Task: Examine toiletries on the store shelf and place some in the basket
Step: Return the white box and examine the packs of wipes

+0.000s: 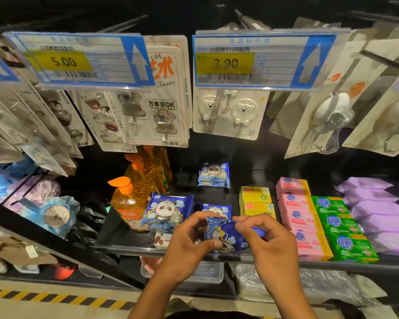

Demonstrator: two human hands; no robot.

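A small blue packet with a panda cartoon (226, 236) is held tilted over the front edge of the black shelf (124, 246). My left hand (187, 245) grips its lower left side, thumb across the front. My right hand (265, 238) pinches its upper right corner. More of the same blue panda packets sit on the shelf: a large one (167, 210) to the left, one (217, 209) just behind my hands and a short stack (214, 174) further back. No basket is in view.
Orange pump bottles (129, 201) stand to the left of the packets. Yellow (256, 201), pink (302, 217) and green (341, 224) soap boxes and purple packs (378, 210) fill the shelf's right side. Carded hooks hang above behind price tags (258, 63). A lower shelf holds a clear tub (207, 271).
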